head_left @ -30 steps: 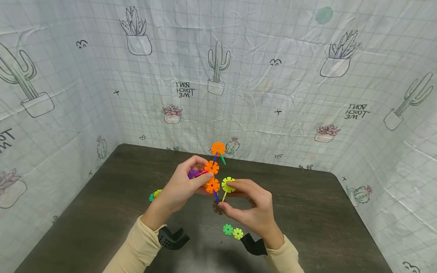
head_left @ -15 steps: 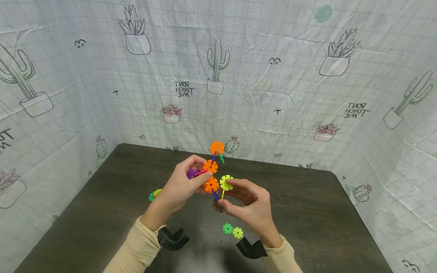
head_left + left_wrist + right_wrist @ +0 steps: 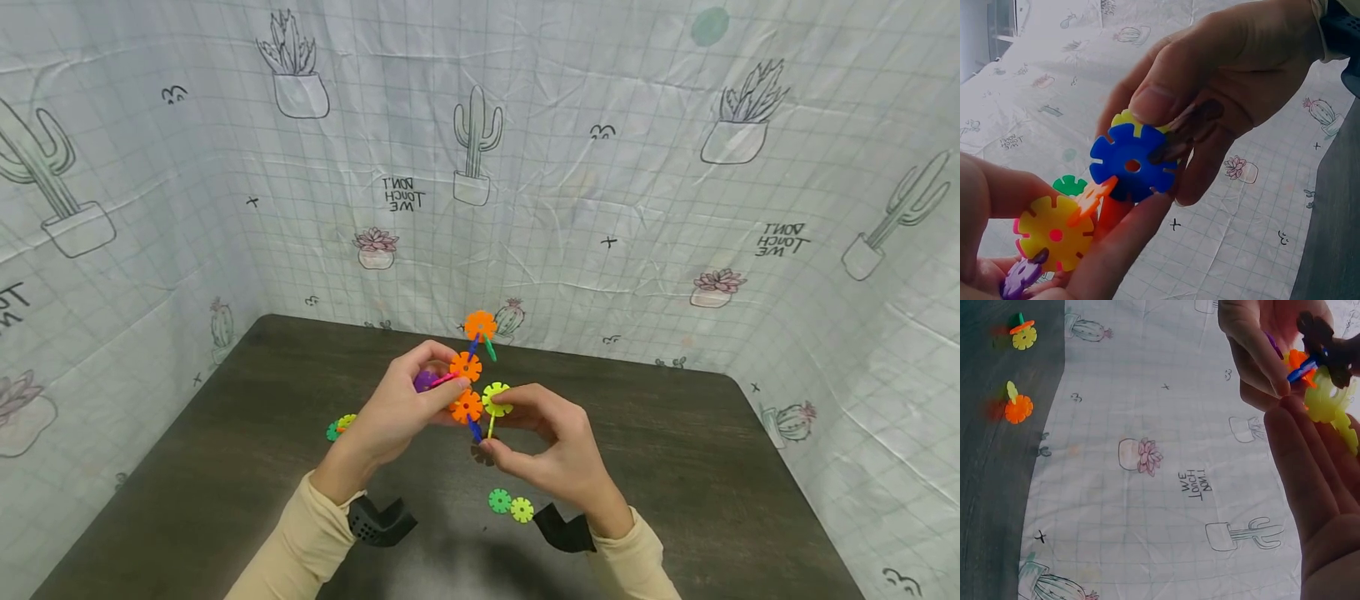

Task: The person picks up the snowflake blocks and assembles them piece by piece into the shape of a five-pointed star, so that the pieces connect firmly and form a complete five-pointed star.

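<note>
In the head view my left hand (image 3: 397,408) grips a chain of notched plastic discs, with orange discs (image 3: 466,367) showing at its fingertips and another orange disc (image 3: 481,326) at the far end. A blue disc (image 3: 1129,162) sits at the near end; a yellow disc (image 3: 1057,234) and a purple disc (image 3: 1021,278) lie by the left fingers. My right hand (image 3: 558,442) pinches lime-yellow discs (image 3: 496,399) close to the blue one. A dark brown disc (image 3: 1329,350) stands against the blue disc; whether they interlock I cannot tell.
A green disc (image 3: 499,501) and a lime disc (image 3: 522,510) lie on the dark table (image 3: 675,467) below the right hand. Further joined discs (image 3: 334,431) rest beyond the left wrist. A printed cloth (image 3: 555,200) stands behind and at both sides.
My right hand has shifted slightly left and up, bringing the lime-yellow discs nearer the chain. The left hand keeps its hold and has barely moved.
</note>
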`<state>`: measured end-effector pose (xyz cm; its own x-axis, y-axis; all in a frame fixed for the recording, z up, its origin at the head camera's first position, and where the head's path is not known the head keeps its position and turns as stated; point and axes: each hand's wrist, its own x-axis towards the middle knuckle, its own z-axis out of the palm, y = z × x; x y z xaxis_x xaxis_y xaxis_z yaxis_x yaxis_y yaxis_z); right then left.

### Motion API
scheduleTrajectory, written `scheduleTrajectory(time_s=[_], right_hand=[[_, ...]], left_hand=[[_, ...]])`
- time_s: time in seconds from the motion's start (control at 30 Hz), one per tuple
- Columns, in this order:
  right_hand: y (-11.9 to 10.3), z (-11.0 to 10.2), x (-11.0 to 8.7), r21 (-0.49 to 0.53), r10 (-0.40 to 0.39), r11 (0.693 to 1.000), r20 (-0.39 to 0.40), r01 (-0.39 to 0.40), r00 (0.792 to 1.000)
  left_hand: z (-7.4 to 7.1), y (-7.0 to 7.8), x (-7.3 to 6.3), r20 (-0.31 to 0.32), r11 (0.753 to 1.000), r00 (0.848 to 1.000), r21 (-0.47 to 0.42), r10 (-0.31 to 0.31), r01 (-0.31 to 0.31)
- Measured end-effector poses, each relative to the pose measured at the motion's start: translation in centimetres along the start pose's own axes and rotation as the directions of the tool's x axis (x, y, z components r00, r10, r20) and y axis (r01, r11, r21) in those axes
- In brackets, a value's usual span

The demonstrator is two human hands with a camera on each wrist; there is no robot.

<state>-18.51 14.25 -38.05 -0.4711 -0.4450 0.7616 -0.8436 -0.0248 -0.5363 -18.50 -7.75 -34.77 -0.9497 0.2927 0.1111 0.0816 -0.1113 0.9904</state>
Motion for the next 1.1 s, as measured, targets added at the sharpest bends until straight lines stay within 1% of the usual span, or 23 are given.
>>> scheduleTrajectory(time_s=[0.1, 0.27, 0.37, 0.5, 0.63, 0.73, 0.8, 0.87, 1.0, 1.03, 1.1], right_hand=[[0.0, 0.1, -0.1, 0.003, 0.015, 1.0, 0.004, -0.015, 1.0], [-0.1, 0.1, -0.3, -0.03, 0.044, 0.999, -0.009, -0.044, 0.999], [-0.1, 0.1, -0.4, -0.03, 0.041, 0.999, -0.028, -0.042, 0.999], [-0.2, 0.0, -0.5, -0.022, 0.012, 1.0, -0.064, -0.013, 0.998], [-0.2, 0.0, -0.5, -0.031, -0.02, 0.999, -0.106, 0.017, 0.994], [-0.2, 0.1, -0.6, -0.049, -0.039, 0.998, -0.138, 0.033, 0.99], [-0.1, 0.2, -0.6, -0.064, -0.048, 0.997, -0.152, 0.038, 0.987], [-0.1, 0.2, -0.6, -0.081, -0.05, 0.996, -0.161, 0.038, 0.986], [-0.1, 0.2, -0.6, -0.095, -0.043, 0.995, -0.173, 0.027, 0.984], [-0.2, 0.3, -0.6, -0.098, -0.039, 0.995, -0.175, 0.022, 0.984], [-0.2, 0.3, -0.6, -0.1, -0.032, 0.995, -0.179, 0.014, 0.983]], left_hand=[[0.0, 0.0, 0.1, 0.004, 1.0, 1.0, -0.013, 0.002, -0.002], [-0.1, -0.1, 0.1, 0.027, 0.999, 1.0, -0.035, 0.016, -0.015], [-0.2, -0.1, 0.0, 0.043, 0.999, 0.998, -0.036, 0.042, -0.04], [-0.4, -0.2, -0.1, 0.057, 0.996, 0.994, -0.011, 0.092, -0.092], [-0.8, -0.3, -0.3, 0.094, 0.99, 0.985, 0.003, 0.142, -0.143], [-1.2, -0.4, -0.5, 0.139, 0.985, 0.976, 0.0, 0.169, -0.171], [-1.5, -0.4, -0.6, 0.172, 0.984, 0.97, 0.003, 0.174, -0.177], [-1.7, -0.5, -0.6, 0.217, 0.982, 0.959, 0.011, 0.18, -0.187], [-1.9, -0.5, -0.8, 0.301, 0.982, 0.938, 0.019, 0.172, -0.187], [-1.8, -0.6, -0.8, 0.311, 0.983, 0.935, 0.015, 0.169, -0.183], [-1.7, -0.6, -0.8, 0.305, 0.984, 0.938, 0.017, 0.162, -0.175]])
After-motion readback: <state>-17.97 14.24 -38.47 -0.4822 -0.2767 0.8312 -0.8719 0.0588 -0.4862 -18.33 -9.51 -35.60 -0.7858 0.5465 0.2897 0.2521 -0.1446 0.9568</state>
